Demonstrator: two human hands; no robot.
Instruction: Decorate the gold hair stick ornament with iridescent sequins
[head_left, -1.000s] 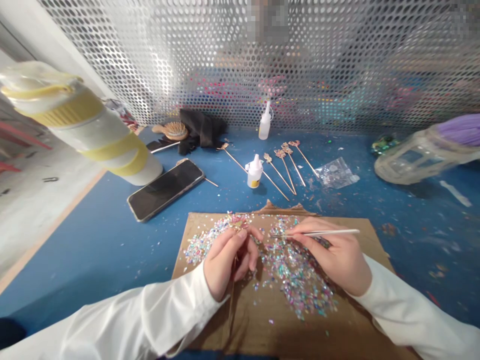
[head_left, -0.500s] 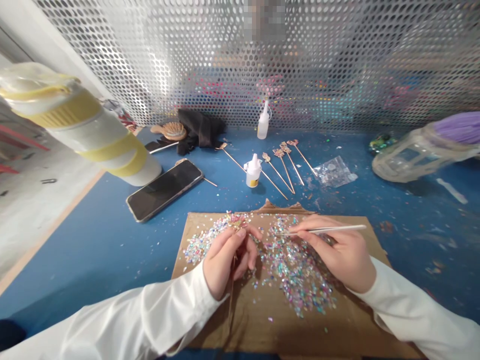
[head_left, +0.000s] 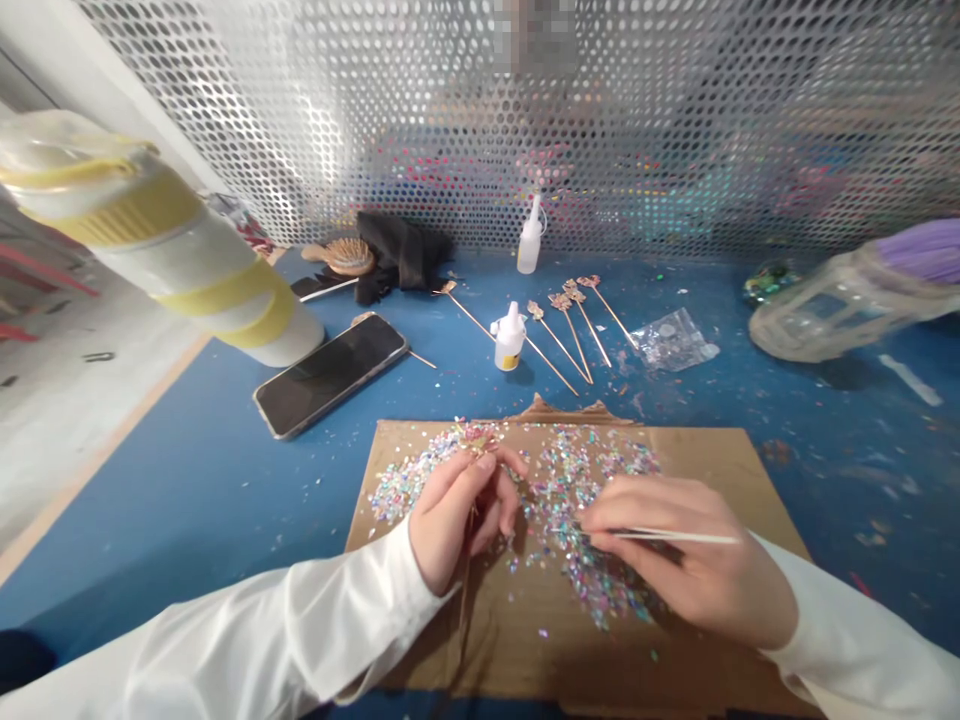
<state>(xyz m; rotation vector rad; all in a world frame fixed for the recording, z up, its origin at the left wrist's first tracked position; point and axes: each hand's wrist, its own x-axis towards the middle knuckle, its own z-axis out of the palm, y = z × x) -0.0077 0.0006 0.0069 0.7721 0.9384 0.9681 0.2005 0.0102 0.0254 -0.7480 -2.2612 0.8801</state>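
A brown cardboard sheet (head_left: pixel 697 460) lies on the blue table, strewn with glittery sequins (head_left: pixel 570 500). My left hand (head_left: pixel 457 515) is closed, pinching a thin gold stick (head_left: pixel 468 560) whose decorated top sits among the sequins at the sheet's far left. My right hand (head_left: pixel 697 565) is closed on a thin white tool (head_left: pixel 675 537), held nearly level with its tip pointing left into the sequin pile.
Beyond the cardboard lie several gold sticks (head_left: pixel 566 330), two small glue bottles (head_left: pixel 509 340), a plastic bag (head_left: pixel 673 340), a phone (head_left: pixel 330 372), a hairbrush (head_left: pixel 341 257) and black cloth (head_left: pixel 401 255). A white-yellow bottle (head_left: pixel 150 240) stands left, a clear container (head_left: pixel 840 300) right, perforated metal screen behind.
My right hand has drawn back toward me with the white tool, from the far edge of the sequins to the near side of the pile. The left hand has stayed put.
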